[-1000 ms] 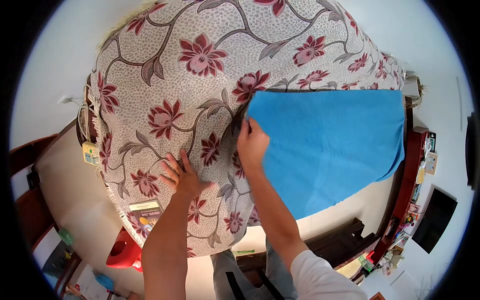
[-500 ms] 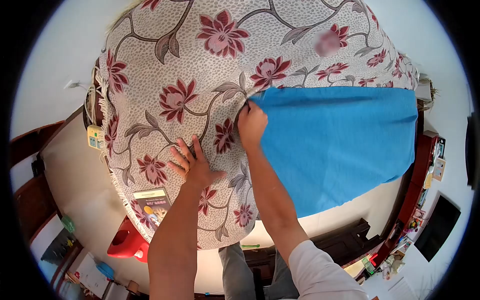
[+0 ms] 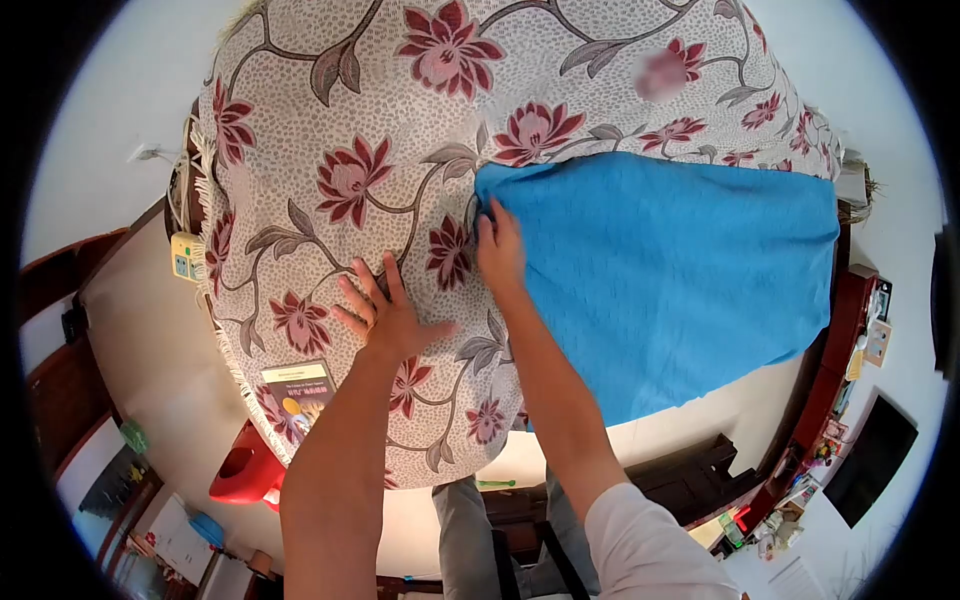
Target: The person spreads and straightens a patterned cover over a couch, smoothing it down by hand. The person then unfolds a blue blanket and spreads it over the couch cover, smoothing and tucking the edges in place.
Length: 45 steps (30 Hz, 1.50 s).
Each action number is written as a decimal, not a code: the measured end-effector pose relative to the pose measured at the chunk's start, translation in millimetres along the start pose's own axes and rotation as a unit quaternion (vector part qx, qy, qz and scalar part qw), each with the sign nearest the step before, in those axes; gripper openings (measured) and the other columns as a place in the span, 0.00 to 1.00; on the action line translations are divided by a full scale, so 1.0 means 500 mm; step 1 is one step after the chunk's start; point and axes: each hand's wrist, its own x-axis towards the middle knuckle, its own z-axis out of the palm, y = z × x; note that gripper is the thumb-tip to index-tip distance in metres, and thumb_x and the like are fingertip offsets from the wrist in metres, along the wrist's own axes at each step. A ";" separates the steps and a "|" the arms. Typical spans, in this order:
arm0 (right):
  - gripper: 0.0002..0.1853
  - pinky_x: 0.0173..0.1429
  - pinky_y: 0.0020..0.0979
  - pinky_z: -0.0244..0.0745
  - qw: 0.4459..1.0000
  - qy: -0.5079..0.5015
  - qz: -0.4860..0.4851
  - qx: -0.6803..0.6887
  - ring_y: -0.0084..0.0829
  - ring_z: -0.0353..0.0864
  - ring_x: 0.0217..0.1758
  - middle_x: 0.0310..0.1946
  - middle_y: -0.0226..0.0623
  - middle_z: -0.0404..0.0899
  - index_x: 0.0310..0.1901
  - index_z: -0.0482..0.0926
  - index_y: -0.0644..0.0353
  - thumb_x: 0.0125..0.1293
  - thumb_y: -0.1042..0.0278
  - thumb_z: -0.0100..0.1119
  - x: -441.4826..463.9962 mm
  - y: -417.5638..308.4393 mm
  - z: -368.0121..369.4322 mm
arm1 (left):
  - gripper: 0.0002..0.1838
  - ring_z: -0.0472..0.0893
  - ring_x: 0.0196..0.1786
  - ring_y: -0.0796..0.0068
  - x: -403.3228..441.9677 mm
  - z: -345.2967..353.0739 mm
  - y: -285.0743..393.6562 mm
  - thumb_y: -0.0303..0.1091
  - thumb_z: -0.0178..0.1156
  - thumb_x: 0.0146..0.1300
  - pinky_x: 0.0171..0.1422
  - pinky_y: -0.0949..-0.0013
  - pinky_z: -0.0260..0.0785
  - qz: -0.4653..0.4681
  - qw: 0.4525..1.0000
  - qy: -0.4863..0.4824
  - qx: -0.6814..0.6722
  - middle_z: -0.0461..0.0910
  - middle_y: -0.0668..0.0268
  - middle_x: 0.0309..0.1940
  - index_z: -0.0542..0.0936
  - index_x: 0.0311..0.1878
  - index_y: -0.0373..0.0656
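In the head view, the left hand (image 3: 388, 315) rests on a cream woven cover with burgundy flowers and grey vines (image 3: 270, 190), palm down, fingers spread. The right hand (image 3: 502, 248) is at the near-left edge of a plain bright-blue cloth (image 3: 680, 270), fingers partly curled; whether they grip it cannot be told. That cloth spreads across the cover's right side. 1 thin, dark rectangular book with a pale top band (image 3: 303, 392) lies at the cover's lower left.
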 end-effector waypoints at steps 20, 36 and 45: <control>0.09 0.40 0.49 0.79 0.960 -0.139 0.098 -0.224 0.54 0.84 0.34 0.33 0.50 0.85 0.39 0.85 0.60 0.59 0.67 0.61 -0.532 0.227 -0.230 | 0.81 0.09 0.76 0.32 0.005 0.013 0.002 0.80 0.67 0.44 0.72 0.24 0.09 -0.002 1.000 0.013 0.010 0.08 0.42 0.77 0.16 0.78 0.56; 0.18 0.47 0.49 0.73 0.934 0.007 0.268 -0.235 0.46 0.77 0.46 0.44 0.42 0.76 0.49 0.75 0.59 0.57 0.68 0.63 -0.634 0.116 -0.260 | 0.80 0.10 0.76 0.31 0.010 0.035 -0.005 0.78 0.69 0.44 0.72 0.24 0.10 0.008 0.998 0.057 0.003 0.09 0.40 0.77 0.19 0.79 0.56; 0.30 0.54 0.46 0.77 0.471 0.225 0.742 0.420 0.45 0.76 0.55 0.55 0.46 0.75 0.70 0.63 0.61 0.73 0.55 0.54 -0.801 0.371 -0.207 | 0.79 0.10 0.76 0.31 0.002 0.030 0.011 0.79 0.66 0.46 0.74 0.25 0.13 -0.006 0.998 0.050 0.035 0.09 0.39 0.76 0.18 0.79 0.55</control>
